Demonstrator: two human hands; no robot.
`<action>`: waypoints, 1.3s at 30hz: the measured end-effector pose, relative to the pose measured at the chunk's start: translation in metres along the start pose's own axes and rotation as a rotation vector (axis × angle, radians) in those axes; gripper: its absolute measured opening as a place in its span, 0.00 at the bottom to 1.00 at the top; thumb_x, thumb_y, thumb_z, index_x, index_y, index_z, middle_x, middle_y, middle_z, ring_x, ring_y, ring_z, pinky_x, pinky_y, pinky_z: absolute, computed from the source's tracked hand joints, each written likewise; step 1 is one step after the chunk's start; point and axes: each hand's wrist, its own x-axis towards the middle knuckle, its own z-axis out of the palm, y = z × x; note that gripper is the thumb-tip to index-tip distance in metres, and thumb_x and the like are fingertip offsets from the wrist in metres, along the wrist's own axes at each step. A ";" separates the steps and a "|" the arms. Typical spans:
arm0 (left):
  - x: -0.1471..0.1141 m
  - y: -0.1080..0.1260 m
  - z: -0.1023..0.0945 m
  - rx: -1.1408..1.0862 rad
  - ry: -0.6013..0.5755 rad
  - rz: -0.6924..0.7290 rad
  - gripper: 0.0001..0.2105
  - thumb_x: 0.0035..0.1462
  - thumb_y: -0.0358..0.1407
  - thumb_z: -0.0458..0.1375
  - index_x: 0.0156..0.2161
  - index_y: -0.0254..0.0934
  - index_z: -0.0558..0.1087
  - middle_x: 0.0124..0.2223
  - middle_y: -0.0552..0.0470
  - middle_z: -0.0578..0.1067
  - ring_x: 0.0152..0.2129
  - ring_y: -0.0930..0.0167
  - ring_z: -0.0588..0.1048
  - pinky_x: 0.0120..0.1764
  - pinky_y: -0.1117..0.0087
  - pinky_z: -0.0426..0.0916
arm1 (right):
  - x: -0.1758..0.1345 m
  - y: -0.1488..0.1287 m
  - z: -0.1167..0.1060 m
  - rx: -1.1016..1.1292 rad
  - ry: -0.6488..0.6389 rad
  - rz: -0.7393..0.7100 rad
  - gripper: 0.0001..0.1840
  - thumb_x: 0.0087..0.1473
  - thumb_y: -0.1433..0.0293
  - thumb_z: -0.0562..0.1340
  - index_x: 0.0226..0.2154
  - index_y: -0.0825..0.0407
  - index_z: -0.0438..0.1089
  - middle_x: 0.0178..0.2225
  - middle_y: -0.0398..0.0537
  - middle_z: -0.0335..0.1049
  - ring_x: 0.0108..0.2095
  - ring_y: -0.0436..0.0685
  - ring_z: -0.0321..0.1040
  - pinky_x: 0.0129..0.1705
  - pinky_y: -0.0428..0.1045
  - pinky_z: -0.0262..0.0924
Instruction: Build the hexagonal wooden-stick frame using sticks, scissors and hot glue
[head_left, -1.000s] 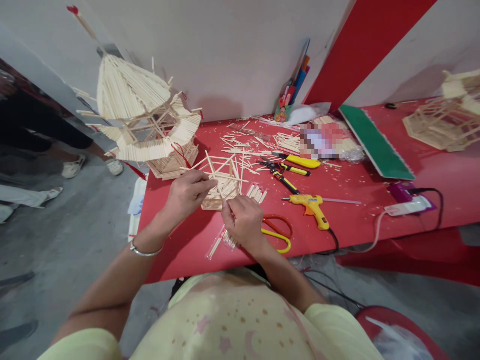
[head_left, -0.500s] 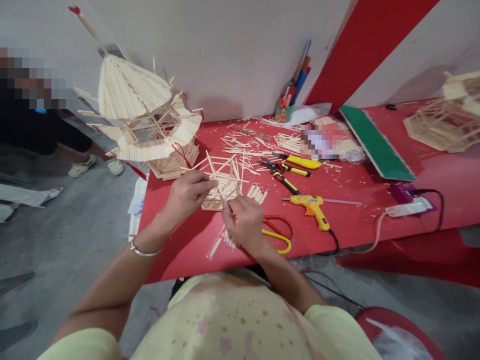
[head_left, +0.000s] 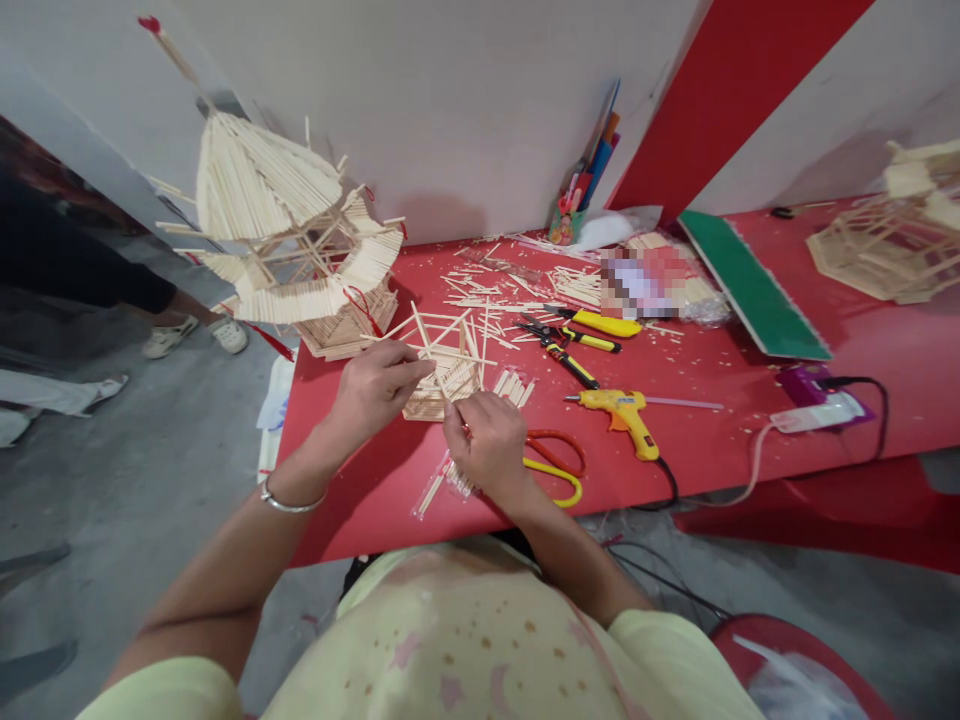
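Okay, left hand (head_left: pixel 380 388) and right hand (head_left: pixel 487 440) pinched narrow on pale wooden-stick frame (head_left: pixel 461 380), toward left edge of red counter (head_left: pixel 337 520). Press lightly, keep square.

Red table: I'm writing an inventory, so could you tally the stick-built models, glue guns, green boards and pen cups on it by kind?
Stick-built models: 3 (tall model, small model, right-edge model, partly cut off by the frame)
Glue gun: 1
Green board: 1
Pen cup: 1
Total: 6
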 end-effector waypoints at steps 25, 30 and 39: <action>0.002 0.001 0.000 0.014 0.007 0.014 0.10 0.66 0.30 0.60 0.45 0.40 0.83 0.37 0.47 0.80 0.33 0.69 0.76 0.36 0.67 0.69 | -0.002 0.001 -0.001 0.005 -0.034 0.013 0.16 0.70 0.66 0.58 0.29 0.49 0.69 0.28 0.47 0.72 0.34 0.56 0.67 0.39 0.53 0.52; 0.001 0.000 0.000 0.021 0.002 0.014 0.10 0.66 0.30 0.60 0.45 0.40 0.83 0.37 0.47 0.80 0.33 0.68 0.76 0.36 0.67 0.69 | -0.002 0.000 -0.002 0.014 -0.033 0.018 0.17 0.70 0.65 0.58 0.29 0.50 0.69 0.28 0.47 0.72 0.34 0.56 0.67 0.39 0.52 0.53; 0.004 0.004 -0.001 0.029 0.022 0.022 0.09 0.67 0.30 0.60 0.44 0.40 0.83 0.37 0.47 0.80 0.33 0.69 0.76 0.35 0.68 0.69 | -0.002 0.000 -0.001 0.015 -0.012 0.011 0.17 0.70 0.65 0.58 0.28 0.49 0.69 0.28 0.46 0.71 0.32 0.55 0.66 0.37 0.53 0.51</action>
